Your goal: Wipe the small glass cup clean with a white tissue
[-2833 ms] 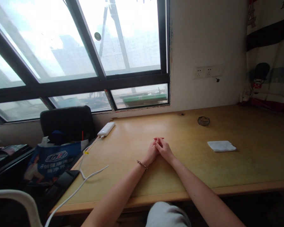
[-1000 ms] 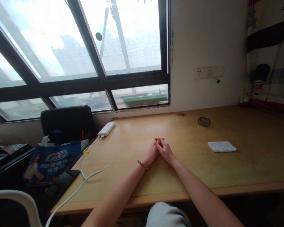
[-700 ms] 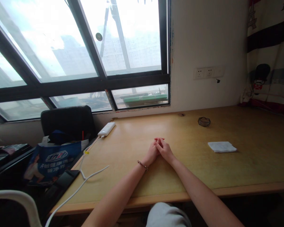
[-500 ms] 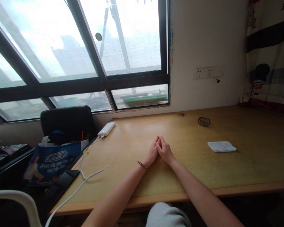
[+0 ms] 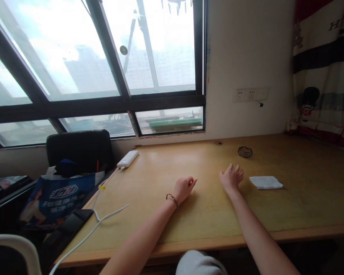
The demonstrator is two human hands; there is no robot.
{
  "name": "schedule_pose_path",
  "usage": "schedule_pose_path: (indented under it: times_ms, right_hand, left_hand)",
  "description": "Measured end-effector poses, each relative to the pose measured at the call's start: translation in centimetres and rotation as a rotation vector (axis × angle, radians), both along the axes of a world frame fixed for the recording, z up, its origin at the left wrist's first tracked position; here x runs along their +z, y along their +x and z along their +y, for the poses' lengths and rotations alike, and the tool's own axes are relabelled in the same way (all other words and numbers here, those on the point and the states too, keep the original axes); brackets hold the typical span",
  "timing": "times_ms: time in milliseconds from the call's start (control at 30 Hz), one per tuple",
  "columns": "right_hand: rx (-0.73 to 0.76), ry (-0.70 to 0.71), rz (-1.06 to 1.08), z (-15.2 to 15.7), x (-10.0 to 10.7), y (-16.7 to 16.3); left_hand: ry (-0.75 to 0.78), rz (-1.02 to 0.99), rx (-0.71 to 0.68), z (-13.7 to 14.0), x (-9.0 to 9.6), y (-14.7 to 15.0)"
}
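My left hand point(image 5: 184, 188) rests on the wooden desk point(image 5: 149, 225), its fingers curled in and nothing showing between them. A braided bracelet point(image 5: 172, 201) circles that wrist. To the right, my right hand point(image 5: 231, 177) is held over the desk with its fingers apart and holds nothing. Nearest to it lies a folded white tissue point(image 5: 266, 182), just off the fingers on the right and not touched. Farther back, beyond the right hand, stands a glass ashtray point(image 5: 244, 152).
A white power bank point(image 5: 127, 159) with a white cable point(image 5: 111, 212) lies along the desk's left edge. Beyond that edge are a black chair point(image 5: 79, 147), a blue bag point(image 5: 60, 196) and a white curved armrest point(image 5: 15, 241). Window, wall sockets point(image 5: 245, 95) and curtain point(image 5: 326, 80) border the back.
My hands were clasped together and have come apart. The right hand has moved right toward the tissue and spread its fingers; the left stays near its place, curled.
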State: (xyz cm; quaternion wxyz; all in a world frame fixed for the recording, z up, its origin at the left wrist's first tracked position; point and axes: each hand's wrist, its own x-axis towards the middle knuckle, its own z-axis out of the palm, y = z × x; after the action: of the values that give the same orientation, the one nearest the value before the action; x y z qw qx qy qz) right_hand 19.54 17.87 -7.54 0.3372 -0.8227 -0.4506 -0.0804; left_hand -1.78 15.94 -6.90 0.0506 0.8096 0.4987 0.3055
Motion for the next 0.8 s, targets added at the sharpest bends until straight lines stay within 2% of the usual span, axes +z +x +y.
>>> schedule_pose_path:
  times_ms: [167,267,333,400,500,600,667,800]
  right_hand:
    - [-0.254,-0.225,0.023,-0.7,-0.8,5.6]
    - [-0.254,-0.332,0.049,-1.0,-1.0,7.0]
    - [-0.129,-0.358,-0.003,-1.0,-0.7,6.7]
    - [0.076,-0.344,-0.066,-1.0,-0.2,5.4]
    - [0.390,-0.280,-0.093,-1.1,0.6,2.7]
    - [0.640,-0.232,-0.161,-1.4,1.2,-0.3]
    - [0.746,-0.245,-0.236,-1.6,1.8,-2.1]
    - [0.811,-0.304,-0.318,-1.1,3.0,-5.3]
  left_hand:
    - [0.009,-0.006,0.000,0.1,0.0,0.0]
    - [-0.001,-0.008,-0.015,0.2,0.0,0.0]
    - [-0.008,-0.007,-0.024,0.2,0.0,0.0]
    - [-0.011,-0.004,-0.025,0.2,0.0,0.0]
    - [-0.012,-0.007,-0.011,0.2,0.0,-0.1]
    - [-0.021,-0.020,0.008,0.2,0.1,-0.1]
    - [-0.023,-0.033,0.018,0.1,0.2,-0.1]
    - [-0.002,-0.070,0.034,0.0,0.4,-0.1]
